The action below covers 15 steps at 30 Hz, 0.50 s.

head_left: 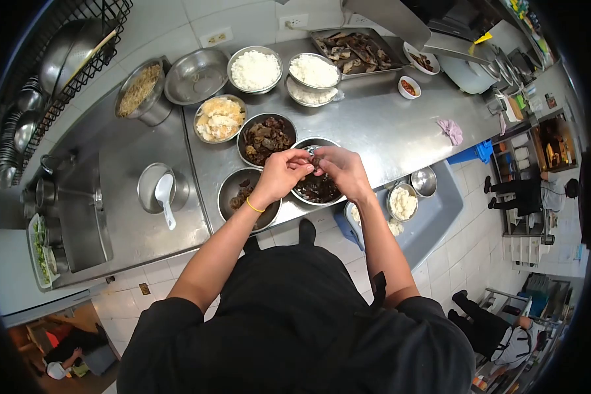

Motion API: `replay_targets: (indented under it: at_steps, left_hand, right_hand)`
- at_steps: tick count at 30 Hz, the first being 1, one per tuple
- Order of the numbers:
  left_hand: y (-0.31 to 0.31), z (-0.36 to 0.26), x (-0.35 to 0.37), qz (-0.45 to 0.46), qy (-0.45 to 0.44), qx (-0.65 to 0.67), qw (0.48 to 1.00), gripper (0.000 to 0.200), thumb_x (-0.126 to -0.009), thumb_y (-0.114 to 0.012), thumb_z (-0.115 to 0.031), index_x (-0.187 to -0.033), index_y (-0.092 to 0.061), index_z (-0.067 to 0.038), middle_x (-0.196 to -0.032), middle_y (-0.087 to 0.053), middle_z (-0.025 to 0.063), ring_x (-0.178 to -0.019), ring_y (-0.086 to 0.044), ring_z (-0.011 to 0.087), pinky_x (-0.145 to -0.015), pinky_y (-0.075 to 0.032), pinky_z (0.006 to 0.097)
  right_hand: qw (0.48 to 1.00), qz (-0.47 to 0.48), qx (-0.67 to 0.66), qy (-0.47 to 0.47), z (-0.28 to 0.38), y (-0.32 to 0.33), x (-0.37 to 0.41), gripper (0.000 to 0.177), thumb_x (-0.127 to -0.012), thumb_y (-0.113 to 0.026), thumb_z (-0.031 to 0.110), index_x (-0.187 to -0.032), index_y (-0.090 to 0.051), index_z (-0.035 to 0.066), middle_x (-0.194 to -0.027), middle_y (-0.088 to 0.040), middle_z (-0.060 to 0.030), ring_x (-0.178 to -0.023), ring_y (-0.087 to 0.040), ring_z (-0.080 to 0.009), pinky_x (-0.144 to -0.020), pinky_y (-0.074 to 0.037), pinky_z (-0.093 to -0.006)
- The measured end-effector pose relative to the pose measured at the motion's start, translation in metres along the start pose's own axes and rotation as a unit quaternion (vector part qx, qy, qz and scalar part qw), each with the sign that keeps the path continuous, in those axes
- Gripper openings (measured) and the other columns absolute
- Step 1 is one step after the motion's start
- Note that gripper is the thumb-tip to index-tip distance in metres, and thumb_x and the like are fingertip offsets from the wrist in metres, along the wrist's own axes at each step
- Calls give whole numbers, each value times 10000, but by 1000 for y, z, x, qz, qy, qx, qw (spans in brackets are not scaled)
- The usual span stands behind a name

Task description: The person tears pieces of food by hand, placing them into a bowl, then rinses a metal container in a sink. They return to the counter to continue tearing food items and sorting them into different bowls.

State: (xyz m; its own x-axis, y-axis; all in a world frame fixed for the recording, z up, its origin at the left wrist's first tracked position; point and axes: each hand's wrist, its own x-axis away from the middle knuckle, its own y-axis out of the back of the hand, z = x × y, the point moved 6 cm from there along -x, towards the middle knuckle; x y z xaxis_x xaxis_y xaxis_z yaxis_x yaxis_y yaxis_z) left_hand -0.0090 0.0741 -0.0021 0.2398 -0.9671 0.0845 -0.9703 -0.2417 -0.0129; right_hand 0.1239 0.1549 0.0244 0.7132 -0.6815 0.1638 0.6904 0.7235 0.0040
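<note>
My left hand [282,172] and my right hand [341,171] meet over a steel bowl of dark cooked pieces [318,188] near the counter's front edge. Both pinch one small dark piece [316,160] between the fingertips. A yellow band circles my left wrist. To the left of that bowl stands another steel bowl [236,194] with a few dark pieces, partly under my left forearm. Just behind my hands sits a bowl of brown meat chunks [264,138].
The steel counter [387,131] holds bowls of white rice [255,69], a pale mix [218,118], a tray of dark fish [358,51], an empty bowl [196,75] and a lid with a white spoon [164,194]. Other people stand at right and below.
</note>
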Motion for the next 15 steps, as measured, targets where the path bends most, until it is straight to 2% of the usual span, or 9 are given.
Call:
replay_targets:
  at_steps: [1,4,9,11,14,15]
  left_hand:
    - [-2,-3,2,-1,24,54,998,275,-900,-680,-46,-1147,-621,61,-1014,-686,88,-833,-653,105,-689,-544,236]
    - [-7,-19,7,3,3,116,993,267,-905,-678,-51,-1139,-621,65,-969,-688,86,-824,-657,110,-687,-546,233]
    - [0,-9,3,-46,-1,147,988,208,-904,-673,-38,-1094,-650,44,-911,-691,73,-758,-652,109,-669,-539,226]
    - [6,-11,3,-85,-6,161,983,159,-899,-673,-26,-1048,-676,26,-900,-691,69,-713,-644,106,-647,-534,228]
    - [8,-13,3,-98,-23,148,984,156,-897,-667,-8,-1049,-674,27,-895,-689,63,-713,-644,108,-642,-536,233]
    - [8,-13,4,-98,-24,147,984,156,-897,-667,-8,-1049,-674,27,-895,-689,63,-713,-644,108,-642,-536,233]
  right_hand:
    - [1000,-17,-13,3,3,0,2,190,-919,-585,-41,-1105,-625,-46,-896,-679,-79,-768,-645,-121,-707,-529,-251]
    - [998,-43,-27,23,5,-2,6,159,-919,-607,-22,-1077,-625,-36,-897,-680,-78,-781,-650,-121,-701,-525,-246]
    - [997,-61,-12,40,13,-8,11,184,-915,-622,-15,-1099,-619,-30,-900,-678,-63,-790,-639,-110,-687,-509,-225]
    - [998,-30,-23,58,12,-12,10,226,-933,-625,45,-1139,-615,-48,-907,-670,-71,-748,-597,-116,-691,-502,-257]
    - [998,-4,-31,57,14,-16,10,213,-944,-602,32,-1149,-616,-22,-901,-674,-53,-761,-602,-91,-691,-507,-236]
    - [995,6,-53,85,14,-16,8,194,-959,-588,53,-1135,-620,-22,-903,-675,-55,-760,-604,-90,-695,-509,-242]
